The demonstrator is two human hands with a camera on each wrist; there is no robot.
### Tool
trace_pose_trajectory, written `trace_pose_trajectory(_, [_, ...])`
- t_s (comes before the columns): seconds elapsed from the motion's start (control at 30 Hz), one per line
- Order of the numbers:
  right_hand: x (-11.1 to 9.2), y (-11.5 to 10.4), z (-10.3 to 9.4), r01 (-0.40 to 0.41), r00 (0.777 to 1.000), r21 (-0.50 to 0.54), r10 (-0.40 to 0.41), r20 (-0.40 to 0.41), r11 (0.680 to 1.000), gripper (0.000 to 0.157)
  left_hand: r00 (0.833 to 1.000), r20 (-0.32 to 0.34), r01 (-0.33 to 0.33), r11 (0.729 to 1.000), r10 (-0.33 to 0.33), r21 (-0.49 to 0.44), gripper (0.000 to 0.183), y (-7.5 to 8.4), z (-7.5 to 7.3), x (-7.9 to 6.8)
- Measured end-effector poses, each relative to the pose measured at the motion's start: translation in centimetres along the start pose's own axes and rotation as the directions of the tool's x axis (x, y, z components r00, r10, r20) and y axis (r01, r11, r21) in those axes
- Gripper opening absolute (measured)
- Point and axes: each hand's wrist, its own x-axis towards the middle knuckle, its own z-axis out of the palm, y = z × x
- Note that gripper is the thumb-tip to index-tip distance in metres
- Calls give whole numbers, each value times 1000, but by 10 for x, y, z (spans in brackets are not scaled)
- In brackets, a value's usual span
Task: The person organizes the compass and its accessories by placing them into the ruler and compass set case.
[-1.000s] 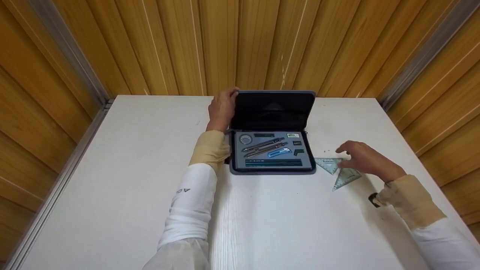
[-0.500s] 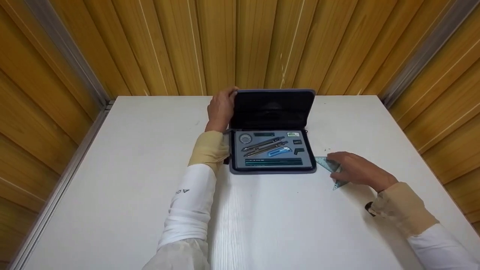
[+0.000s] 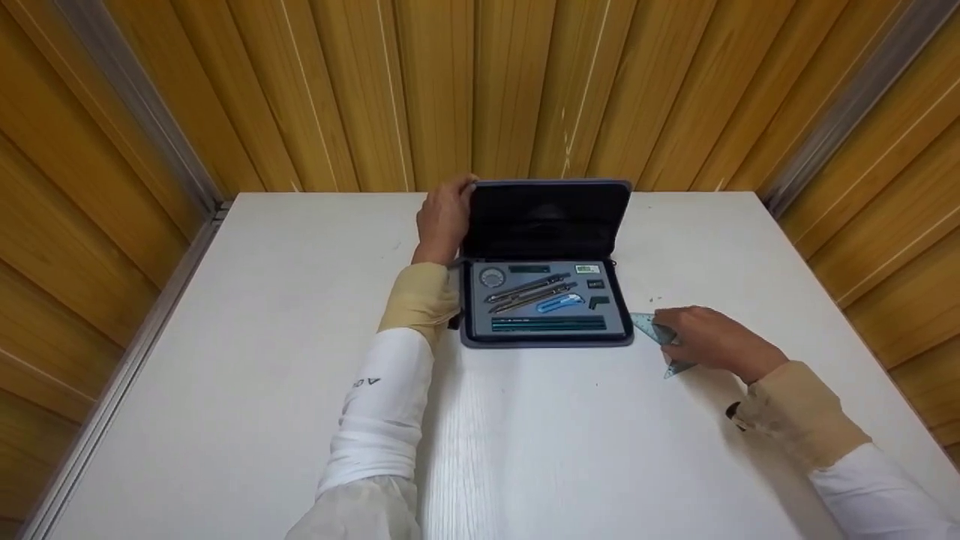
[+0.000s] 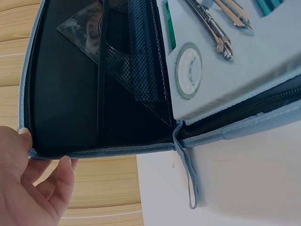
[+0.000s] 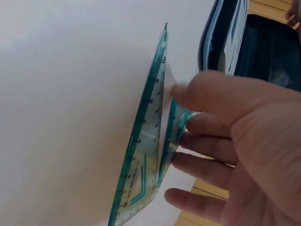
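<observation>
An open zip case holds drafting tools in a grey insert. My left hand pinches the corner of its raised lid, thumb inside and fingers behind. To the right of the case, two clear green set squares lie on the table. My right hand is low over them and hides much of both. In the right wrist view, thumb and fingertips are at opposite edges of the set square nearer the case, fingers spread and fairly straight. The other set square lies beside it, apart from the fingers.
The insert holds two compasses, a blue cutter, green pencils and a round dial. A clear triangular piece sits in the lid's mesh pocket. A wood-panelled wall stands behind the white table.
My right hand has come down and slightly left onto the set squares, covering more of them; it has barely moved in the last half second. My left hand still holds the lid up.
</observation>
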Motion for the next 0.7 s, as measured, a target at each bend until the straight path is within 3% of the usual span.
trace_pose_trajectory(0.23, [4, -6, 1, -4, 1000, -42, 5, 6, 999, 40, 1000, 5, 3, 1000, -3, -4, 29, 1, -1, -1])
trace_pose_trajectory(0.47, [5, -12, 6, 23, 998, -90, -28, -52, 996, 40, 1000, 15, 2, 1000, -2, 2, 29, 0, -1, 2])
trace_pose_trajectory(0.7, [3, -13, 4, 2, 1000, -84, 0, 26, 996, 40, 1000, 13, -5, 1000, 5, -8, 27, 0, 0, 0])
